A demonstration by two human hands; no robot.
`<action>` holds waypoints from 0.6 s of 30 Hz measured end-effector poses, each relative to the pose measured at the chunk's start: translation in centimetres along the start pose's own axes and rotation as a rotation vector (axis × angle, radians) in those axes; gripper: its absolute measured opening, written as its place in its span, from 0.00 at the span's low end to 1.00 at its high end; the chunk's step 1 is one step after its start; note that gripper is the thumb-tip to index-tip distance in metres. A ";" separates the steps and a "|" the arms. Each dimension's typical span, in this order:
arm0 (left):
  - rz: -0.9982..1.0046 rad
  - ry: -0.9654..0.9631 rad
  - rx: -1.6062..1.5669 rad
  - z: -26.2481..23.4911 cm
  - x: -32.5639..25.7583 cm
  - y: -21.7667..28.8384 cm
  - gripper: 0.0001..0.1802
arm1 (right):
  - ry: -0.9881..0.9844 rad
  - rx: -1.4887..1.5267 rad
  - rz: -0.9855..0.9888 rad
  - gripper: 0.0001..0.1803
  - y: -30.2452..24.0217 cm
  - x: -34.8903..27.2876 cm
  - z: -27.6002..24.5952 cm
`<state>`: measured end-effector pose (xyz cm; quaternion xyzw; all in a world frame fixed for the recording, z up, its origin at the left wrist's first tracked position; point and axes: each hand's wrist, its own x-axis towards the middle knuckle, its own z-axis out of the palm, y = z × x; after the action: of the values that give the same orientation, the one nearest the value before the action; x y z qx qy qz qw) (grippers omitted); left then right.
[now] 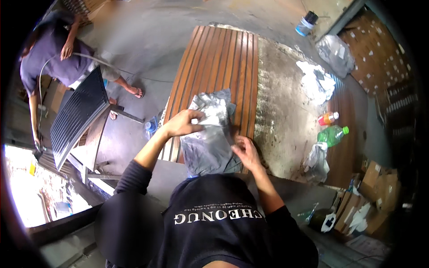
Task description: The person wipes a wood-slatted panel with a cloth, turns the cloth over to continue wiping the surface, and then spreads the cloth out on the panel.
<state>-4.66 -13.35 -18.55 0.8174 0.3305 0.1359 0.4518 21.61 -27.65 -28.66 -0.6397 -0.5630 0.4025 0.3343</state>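
A rumpled grey cloth, with a paler, shiny crumpled part near its far end, lies over the near end of a brown slatted wooden panel. My left hand comes in from the left and closes on the pale part, fingers bent around it. Some of its fingertips are hidden in the folds. Beside the cloth's right edge is my right hand, fingers apart and slightly curved, with nothing seen in it. Whether its fingertips touch the cloth I cannot tell.
At left, a person holds a thin hose near a dark ribbed panel on a stand. Rightward on the worktop are a green bottle, an orange-red bottle and white rags. Cardboard lies lower right.
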 end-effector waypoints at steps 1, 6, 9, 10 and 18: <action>0.001 -0.026 -0.031 -0.4 -1.0 0.6 0.10 | 0.074 -0.006 -0.078 0.33 -0.5 -1.2 0.5; -0.068 -0.087 -0.223 -2.5 -5.1 1.0 0.10 | 0.194 -0.178 -0.284 0.37 -1.4 -3.5 0.9; -0.069 0.010 -0.292 -2.4 -6.1 0.8 0.11 | 0.088 0.029 -0.095 0.32 -1.7 -2.5 0.9; -0.098 0.044 -0.278 -2.5 -6.2 0.5 0.11 | 0.073 -0.115 -0.120 0.32 -1.7 -2.3 0.9; -0.267 0.767 0.446 3.7 -7.3 -2.3 0.22 | -0.167 -0.369 -0.023 0.23 -3.9 -0.7 1.4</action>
<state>-9.08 -19.71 -21.99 0.7356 0.5974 0.2945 0.1237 18.55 -27.87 -25.72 -0.6481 -0.6601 0.3405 0.1680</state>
